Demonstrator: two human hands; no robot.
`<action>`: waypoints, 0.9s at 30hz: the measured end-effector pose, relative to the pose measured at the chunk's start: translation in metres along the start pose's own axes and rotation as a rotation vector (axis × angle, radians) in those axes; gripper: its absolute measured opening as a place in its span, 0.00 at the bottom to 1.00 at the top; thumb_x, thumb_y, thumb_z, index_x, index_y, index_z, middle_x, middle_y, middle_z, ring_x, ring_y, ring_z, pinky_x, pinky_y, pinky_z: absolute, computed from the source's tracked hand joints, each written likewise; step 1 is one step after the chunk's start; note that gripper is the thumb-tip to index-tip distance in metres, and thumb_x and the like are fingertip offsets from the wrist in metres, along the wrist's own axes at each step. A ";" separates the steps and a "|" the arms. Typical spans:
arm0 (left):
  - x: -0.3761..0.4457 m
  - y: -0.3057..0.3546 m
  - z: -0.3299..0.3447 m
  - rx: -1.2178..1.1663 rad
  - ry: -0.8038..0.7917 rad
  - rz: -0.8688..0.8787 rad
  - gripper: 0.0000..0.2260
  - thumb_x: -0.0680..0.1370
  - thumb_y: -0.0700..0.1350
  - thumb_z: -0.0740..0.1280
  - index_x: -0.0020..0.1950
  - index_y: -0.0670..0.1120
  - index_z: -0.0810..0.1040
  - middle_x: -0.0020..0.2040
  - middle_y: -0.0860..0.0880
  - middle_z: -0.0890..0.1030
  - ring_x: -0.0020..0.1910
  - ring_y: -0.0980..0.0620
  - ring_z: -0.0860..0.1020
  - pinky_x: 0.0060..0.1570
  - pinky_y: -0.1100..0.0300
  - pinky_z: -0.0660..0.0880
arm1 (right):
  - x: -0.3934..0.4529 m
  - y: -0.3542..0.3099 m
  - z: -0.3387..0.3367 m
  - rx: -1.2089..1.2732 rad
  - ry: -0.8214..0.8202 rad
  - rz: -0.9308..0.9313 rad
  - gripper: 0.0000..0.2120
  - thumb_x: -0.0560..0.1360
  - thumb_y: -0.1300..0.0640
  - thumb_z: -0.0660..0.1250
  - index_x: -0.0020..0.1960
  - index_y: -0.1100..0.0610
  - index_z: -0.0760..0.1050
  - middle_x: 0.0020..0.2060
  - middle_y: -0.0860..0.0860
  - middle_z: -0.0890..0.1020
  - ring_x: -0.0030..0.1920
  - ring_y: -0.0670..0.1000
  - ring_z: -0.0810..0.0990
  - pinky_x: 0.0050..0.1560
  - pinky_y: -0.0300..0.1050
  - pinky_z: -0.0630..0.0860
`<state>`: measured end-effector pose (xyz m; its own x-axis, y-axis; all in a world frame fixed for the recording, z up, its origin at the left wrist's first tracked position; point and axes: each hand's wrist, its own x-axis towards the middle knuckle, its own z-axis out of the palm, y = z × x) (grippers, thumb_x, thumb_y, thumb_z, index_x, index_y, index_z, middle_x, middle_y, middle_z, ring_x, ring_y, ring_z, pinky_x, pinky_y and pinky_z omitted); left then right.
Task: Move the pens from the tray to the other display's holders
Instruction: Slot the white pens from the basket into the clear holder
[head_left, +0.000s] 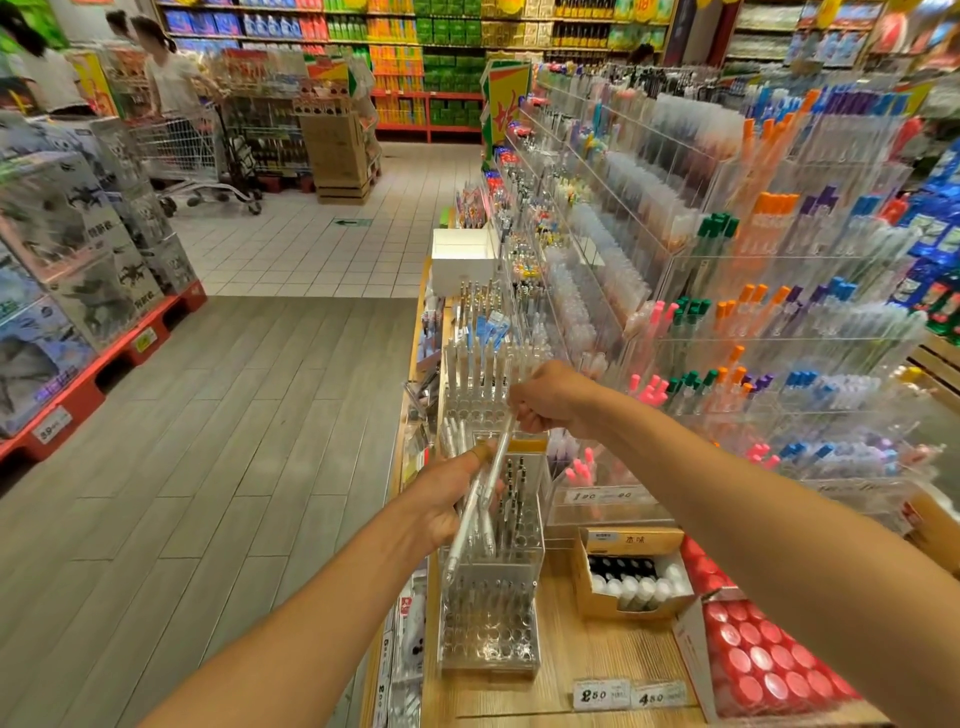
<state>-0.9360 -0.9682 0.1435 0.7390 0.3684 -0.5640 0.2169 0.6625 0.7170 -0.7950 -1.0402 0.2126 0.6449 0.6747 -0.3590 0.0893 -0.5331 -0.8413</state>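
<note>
Both bare forearms reach out over the wooden counter (582, 660) at the near edge of a shop's stationery stand; the left hand (448, 501) is curled around a bundle of white pens (480, 499), its grip closed on their middle, and the bundle slants from low near the clear display (491, 597) up and away to the right; the right hand (550, 397) is a closed fist around the far tips of the same pens, above and beyond the left; the bundle hangs over the clear display, whose tube holders stand in rows, some at the far side filled with dark pens; just beyond it a second clear stand (475, 374) carries upright white pens; right of the near display sits a cardboard box of small bottles (636, 577), and further right a red pack of round caps (763, 660); tiered acrylic racks (779, 322) of coloured pens rise on the right; whether a tray lies under the hands cannot be told.
</note>
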 end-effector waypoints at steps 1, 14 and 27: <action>0.001 -0.002 -0.001 -0.007 0.004 -0.012 0.09 0.76 0.44 0.72 0.47 0.37 0.78 0.26 0.45 0.74 0.20 0.51 0.73 0.20 0.61 0.75 | 0.001 0.000 -0.001 -0.002 0.013 -0.003 0.07 0.79 0.65 0.62 0.52 0.69 0.74 0.32 0.56 0.75 0.29 0.50 0.74 0.30 0.40 0.74; 0.005 0.004 -0.011 -0.077 -0.008 -0.048 0.06 0.80 0.42 0.68 0.46 0.41 0.74 0.27 0.46 0.72 0.19 0.52 0.72 0.19 0.64 0.72 | 0.007 -0.025 -0.022 -0.204 0.375 -0.490 0.06 0.80 0.61 0.62 0.54 0.58 0.77 0.38 0.46 0.79 0.37 0.45 0.80 0.35 0.34 0.73; 0.014 0.011 -0.013 -0.034 0.013 -0.025 0.08 0.79 0.42 0.69 0.49 0.40 0.74 0.27 0.45 0.73 0.20 0.51 0.72 0.19 0.62 0.73 | 0.038 -0.016 -0.019 -0.633 0.273 -0.531 0.10 0.80 0.62 0.60 0.57 0.56 0.78 0.54 0.53 0.78 0.50 0.50 0.76 0.49 0.41 0.70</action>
<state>-0.9319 -0.9469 0.1381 0.7253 0.3594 -0.5872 0.2137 0.6933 0.6882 -0.7576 -1.0162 0.2204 0.5505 0.8119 0.1943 0.7828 -0.4211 -0.4582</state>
